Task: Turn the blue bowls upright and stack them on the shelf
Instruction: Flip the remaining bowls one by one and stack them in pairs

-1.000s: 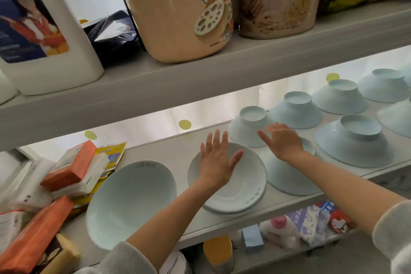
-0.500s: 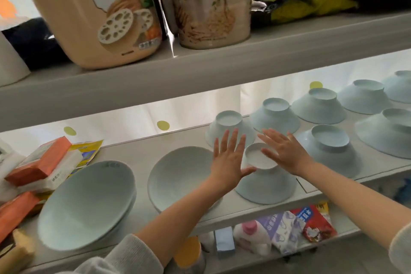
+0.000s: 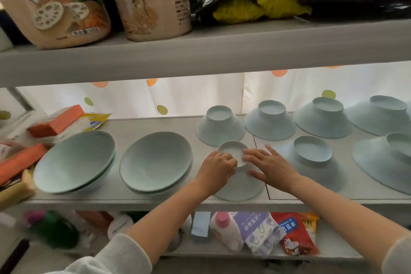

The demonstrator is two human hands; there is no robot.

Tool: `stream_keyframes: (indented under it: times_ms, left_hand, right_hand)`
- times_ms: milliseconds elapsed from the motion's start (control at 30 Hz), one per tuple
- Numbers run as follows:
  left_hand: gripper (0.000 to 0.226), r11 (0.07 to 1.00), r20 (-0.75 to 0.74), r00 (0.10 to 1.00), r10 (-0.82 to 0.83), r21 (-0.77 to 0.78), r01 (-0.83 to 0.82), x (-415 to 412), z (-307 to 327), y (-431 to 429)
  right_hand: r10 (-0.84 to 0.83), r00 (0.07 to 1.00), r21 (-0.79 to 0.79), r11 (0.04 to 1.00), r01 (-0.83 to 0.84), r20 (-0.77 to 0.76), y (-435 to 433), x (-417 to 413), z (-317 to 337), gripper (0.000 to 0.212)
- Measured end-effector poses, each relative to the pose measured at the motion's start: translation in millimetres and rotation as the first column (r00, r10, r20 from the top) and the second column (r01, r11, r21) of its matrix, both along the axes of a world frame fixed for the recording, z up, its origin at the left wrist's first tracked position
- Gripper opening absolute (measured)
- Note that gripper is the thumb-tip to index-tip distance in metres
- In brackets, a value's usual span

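A pale blue bowl (image 3: 239, 187) stands upside down near the front edge of the middle shelf (image 3: 133, 203). My left hand (image 3: 216, 165) curls its fingers over the left rim of the bowl's foot. My right hand (image 3: 270, 165) lies on the bowl's right side with straight fingers, fingertips on the foot. To the left are two stacks of upright blue bowls, one in the middle (image 3: 155, 158) and one further left (image 3: 73, 160). Several more upside-down blue bowls (image 3: 311, 158) fill the shelf behind and to the right.
Orange and white packets (image 3: 55, 122) are piled at the shelf's left end. The upper shelf (image 3: 200, 55) hangs low overhead with food bags and a jar on it. A spotted curtain (image 3: 189, 95) closes the back. Bottles and packets (image 3: 255, 231) crowd the shelf below.
My left hand has left the upright bowl and moved right onto the foot of the upside-down bowl, fingers now curled. My right hand stays on that bowl. The view has shifted right.
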State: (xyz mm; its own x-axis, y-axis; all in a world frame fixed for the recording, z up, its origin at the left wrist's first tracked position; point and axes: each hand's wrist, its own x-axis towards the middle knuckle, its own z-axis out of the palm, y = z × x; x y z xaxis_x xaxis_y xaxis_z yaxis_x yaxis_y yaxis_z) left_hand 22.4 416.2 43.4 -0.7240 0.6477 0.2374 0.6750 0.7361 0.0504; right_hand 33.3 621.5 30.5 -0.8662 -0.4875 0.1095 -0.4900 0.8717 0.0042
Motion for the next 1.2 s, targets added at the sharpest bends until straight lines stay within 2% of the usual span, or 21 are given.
stream_keyframes:
  times_ms: [67,133,200,267,367,467,500,567,633,667,700,767,833,900,1000,1100,1200]
  left_hand:
    - [0.005,0.999,-0.008,0.999,0.043,0.004,-0.043,2,0,3]
    - [0.006,0.999,0.008,0.999,0.053,-0.001,-0.053,2,1,5]
    - [0.006,0.999,0.025,0.998,0.05,0.003,-0.05,-1,1,5]
    - [0.003,0.999,0.079,0.996,0.041,0.031,-0.043,-5,0,5]
    - [0.001,0.981,0.208,0.978,0.014,0.188,-0.054,-12,5,6]
    - [0.003,0.898,0.382,0.924,-0.009,0.41,-0.161,-20,26,11]
    - [0.003,0.867,0.422,0.907,-0.012,0.455,-0.2,-23,34,13]
    - [0.003,0.812,0.479,0.877,-0.026,0.522,-0.261,-28,44,12]
    - [0.004,0.747,0.56,0.826,-0.059,0.574,-0.336,-33,48,9]
    - [0.007,0.695,0.62,0.78,-0.088,0.599,-0.398,-34,50,8]
    - [0.008,0.634,0.679,0.725,-0.118,0.613,-0.472,-34,51,9]
    - [0.007,0.52,0.769,0.619,-0.159,0.599,-0.61,-34,52,12]
    - [0.026,0.477,0.819,0.541,-0.191,0.559,-0.678,-37,55,15]
    - [0.044,0.435,0.847,0.444,-0.293,0.532,-0.727,-41,56,14]
    - [0.063,0.37,0.869,0.282,-0.407,0.439,-0.819,-51,51,4]
    - [0.073,0.382,0.893,0.256,-0.37,0.398,-0.834,-61,44,-5]
    - [0.072,0.375,0.933,0.259,-0.25,0.34,-0.863,-66,42,-8]
  right_hand:
    - [-0.003,0.998,-0.114,0.993,0.01,0.06,-1,-1,2,0.041]
    - [-0.011,0.995,-0.148,0.989,0.026,0.102,1,-1,3,0.045]
    - [0.022,0.994,-0.136,0.991,-0.008,0.104,4,-3,2,0.059]
    - [0.046,0.988,-0.076,0.997,-0.035,0.151,10,-4,1,0.085]
    - [0.073,0.985,0.007,0.997,-0.075,0.153,23,-6,-7,0.119]
    - [0.092,0.991,-0.06,0.994,-0.086,0.096,32,-5,-7,0.127]
    - [0.098,0.994,-0.129,0.987,-0.091,0.048,33,-5,-5,0.124]
    - [0.059,0.997,-0.386,0.92,-0.071,-0.043,30,-7,1,0.107]
    - [-0.084,0.996,-0.67,0.741,0.054,-0.013,27,-13,10,0.075]
    - [-0.157,0.988,-0.74,0.664,0.111,0.008,28,-18,15,0.057]
    - [-0.215,0.977,-0.762,0.632,0.139,-0.001,28,-25,21,0.041]
    - [-0.293,0.953,-0.742,0.654,0.143,-0.075,26,-36,35,0.02]
    - [-0.366,0.925,-0.696,0.69,0.197,-0.101,24,-44,49,0.034]
    - [-0.447,0.894,-0.613,0.714,0.338,-0.027,20,-51,59,0.046]
    - [-0.495,0.848,-0.505,0.692,0.516,0.189,17,-60,60,0.044]
    - [-0.483,0.761,-0.444,0.62,0.647,0.434,15,-68,43,0.042]
    - [-0.475,0.672,-0.376,0.576,0.726,0.568,9,-72,29,0.048]
